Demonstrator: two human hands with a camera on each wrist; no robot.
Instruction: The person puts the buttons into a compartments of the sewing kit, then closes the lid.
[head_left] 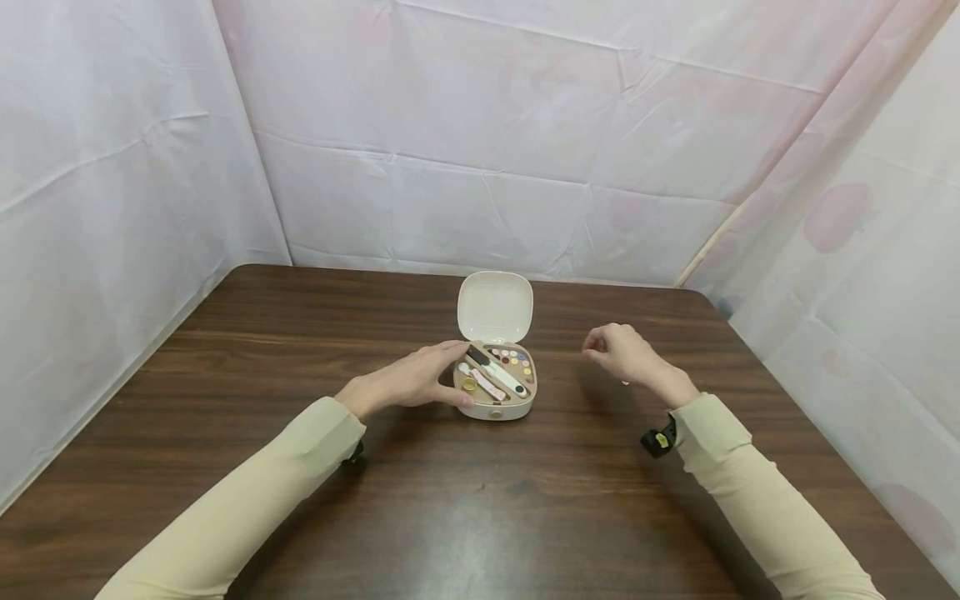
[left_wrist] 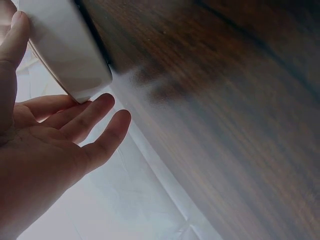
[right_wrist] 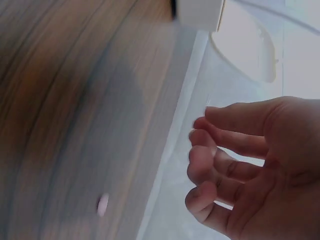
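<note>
A small cream sewing box stands open at the table's middle, its lid tipped back. Inside lie coloured thread spools, a black-tipped tool and a pink one. My left hand rests against the box's left side, fingers fairly straight along the far edge and thumb on the box's near wall. My right hand hovers right of the box with fingers curled. Its thumb and forefinger pinch a thin pale sliver, too small to name.
The dark wooden table is walled by white sheeting at the back and both sides. A tiny pale speck lies on the wood under my right hand and shows as a blurred speck in the right wrist view.
</note>
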